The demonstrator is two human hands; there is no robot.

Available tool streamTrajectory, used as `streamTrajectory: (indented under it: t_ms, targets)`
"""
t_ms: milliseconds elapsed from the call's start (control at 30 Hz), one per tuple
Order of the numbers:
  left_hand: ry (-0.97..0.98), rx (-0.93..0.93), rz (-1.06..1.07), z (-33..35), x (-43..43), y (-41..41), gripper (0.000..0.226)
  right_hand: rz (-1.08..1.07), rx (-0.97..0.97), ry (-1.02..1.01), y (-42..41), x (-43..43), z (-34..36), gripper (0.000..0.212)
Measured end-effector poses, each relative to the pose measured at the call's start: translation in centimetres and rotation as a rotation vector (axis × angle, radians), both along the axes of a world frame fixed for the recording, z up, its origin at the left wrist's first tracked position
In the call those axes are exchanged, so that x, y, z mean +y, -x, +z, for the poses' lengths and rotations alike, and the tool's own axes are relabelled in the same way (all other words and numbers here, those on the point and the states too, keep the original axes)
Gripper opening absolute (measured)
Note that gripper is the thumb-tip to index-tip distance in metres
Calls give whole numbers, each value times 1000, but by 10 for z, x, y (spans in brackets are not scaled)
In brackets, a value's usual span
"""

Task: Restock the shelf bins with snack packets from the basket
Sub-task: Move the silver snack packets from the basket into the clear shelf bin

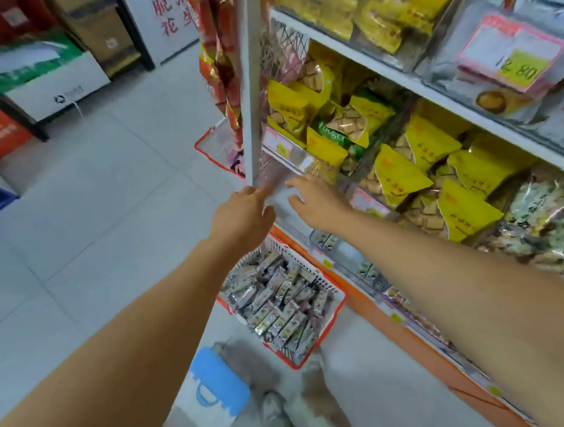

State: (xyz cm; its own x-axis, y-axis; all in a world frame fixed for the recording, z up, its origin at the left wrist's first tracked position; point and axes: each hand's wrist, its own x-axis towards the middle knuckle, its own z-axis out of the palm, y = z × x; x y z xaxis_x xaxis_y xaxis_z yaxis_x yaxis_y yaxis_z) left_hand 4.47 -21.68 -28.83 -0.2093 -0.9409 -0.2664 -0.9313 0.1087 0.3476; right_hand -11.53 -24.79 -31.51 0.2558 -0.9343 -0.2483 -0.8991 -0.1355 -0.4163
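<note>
Extends left hand (241,212) and right hand (313,200) to clear bin (287,161) at far left. Lays right fingers (297,181) straight on it; cannot tell left grip.

Basket pkts (280,309) + bin label (281,149): blurry.

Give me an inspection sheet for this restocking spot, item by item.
Surface: grey tiled floor; white shelf.
Job's things: red basket on the floor, full of snack packets; clear bin at the shelf end.
Clutter: blue and white bag by the feet.
Hands: left hand and right hand at the clear bin's front; left hand's hold unclear, right hand flat.
Cables: nothing seen.
Surroundings: yellow packets in bins, second red basket, cartons.
</note>
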Motion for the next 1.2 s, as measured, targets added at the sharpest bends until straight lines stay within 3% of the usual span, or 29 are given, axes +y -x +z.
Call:
streamTrajectory:
  t_ms: [267,633,767,900,1000,1133,1200]
  targets:
    - [-207,11,72,-150,-2,-8,42,6,11,-202,3,-4,-139,36]
    - [-530,-67,79,-402,43,-18,43,-170,37,-464,5,40,-408,27]
    - [-545,-86,93,-468,52,-23,50,-231,11,-640,-1,41,-475,48]
    - [-528,-86,143,-513,58,-23,54,-317,-65,-734,-13,35,-516,53]
    - [-479,-123,164,-533,63,-21,54,-317,0,-710,-22,36,-540,45]
    - [-478,-75,190,-542,69,-17,36,-425,-10,-499,-25,50,-550,12]
    - [-470,-30,207,-539,71,-18,32,-439,-86,-456,-23,58,-539,17]
